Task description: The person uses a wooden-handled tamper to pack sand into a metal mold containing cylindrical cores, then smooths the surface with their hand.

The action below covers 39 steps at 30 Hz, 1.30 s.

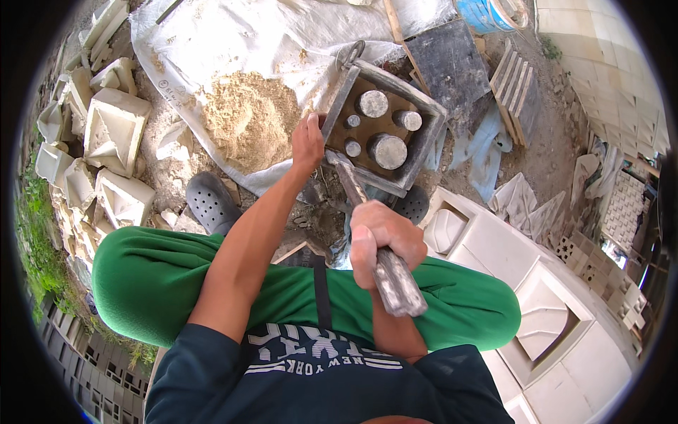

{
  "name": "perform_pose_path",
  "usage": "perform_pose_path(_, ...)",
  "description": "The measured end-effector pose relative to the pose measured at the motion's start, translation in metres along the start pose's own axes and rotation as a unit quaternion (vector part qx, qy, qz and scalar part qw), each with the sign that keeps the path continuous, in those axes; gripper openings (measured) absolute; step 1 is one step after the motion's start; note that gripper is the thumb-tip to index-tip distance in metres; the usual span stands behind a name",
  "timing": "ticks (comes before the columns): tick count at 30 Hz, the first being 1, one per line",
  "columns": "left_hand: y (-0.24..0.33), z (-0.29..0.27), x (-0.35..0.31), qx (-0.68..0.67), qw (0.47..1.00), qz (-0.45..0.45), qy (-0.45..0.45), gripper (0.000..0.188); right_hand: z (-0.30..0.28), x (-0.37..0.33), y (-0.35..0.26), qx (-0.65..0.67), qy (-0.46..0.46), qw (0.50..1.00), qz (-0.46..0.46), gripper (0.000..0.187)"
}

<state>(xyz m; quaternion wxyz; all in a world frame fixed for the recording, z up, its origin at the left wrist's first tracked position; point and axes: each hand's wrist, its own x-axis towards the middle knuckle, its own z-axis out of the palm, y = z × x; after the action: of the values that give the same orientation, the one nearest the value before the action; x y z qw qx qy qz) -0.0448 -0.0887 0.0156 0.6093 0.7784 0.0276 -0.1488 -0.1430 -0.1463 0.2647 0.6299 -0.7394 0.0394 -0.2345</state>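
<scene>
A square, grey-crusted mould box [429,106] sits tilted on the ground in front of me. Brown sand fills its floor, and several round grey cylinders of different sizes, such as the large cylinder [388,152], stand up from it. My left hand [308,145] is at the box's left wall, its fingers closed against the rim. In my right fist [387,237] is a thick, cement-crusted bar [401,286]. The bar slants away from me; its thick end points toward me, and its far end reaches the box's near left corner. Whether that end touches the box I cannot tell.
A sand heap [251,120] lies on a white sheet [191,42] to the left. Pale cast blocks [116,131] pile up at far left. White blocks [508,244] stand close on my right. Beyond the box are a dark board [448,63], wooden slats [512,88] and a blue bucket [484,14].
</scene>
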Motion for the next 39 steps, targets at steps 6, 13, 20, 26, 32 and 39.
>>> perform_pose_path(6,0.000,-0.003,-0.005,-0.025,0.999,-0.024,0.012,0.050,0.007,0.010,0.001,-0.023,-0.027,0.999,0.025,0.020)
perform_pose_path(13,0.005,-0.002,-0.007,-0.020,0.999,-0.044,0.018,0.048,0.015,0.006,-0.001,-0.023,0.009,0.998,-0.049,0.021)
perform_pose_path(20,0.004,0.007,-0.005,-0.014,1.000,-0.014,0.005,0.049,0.020,-0.002,0.011,-0.063,-0.021,0.997,-0.049,0.023)
perform_pose_path(26,0.002,-0.002,-0.004,0.009,1.000,0.023,-0.001,0.050,0.021,-0.007,0.009,-0.045,-0.007,0.998,-0.045,0.022)
perform_pose_path(32,0.003,-0.007,-0.004,-0.050,0.998,-0.034,0.010,0.052,0.022,-0.007,-0.020,-0.008,-0.004,0.999,-0.036,0.022)
perform_pose_path(39,0.010,-0.004,-0.005,0.007,1.000,-0.022,0.007,0.052,0.025,-0.022,-0.010,-0.044,-0.016,0.997,-0.063,0.022)
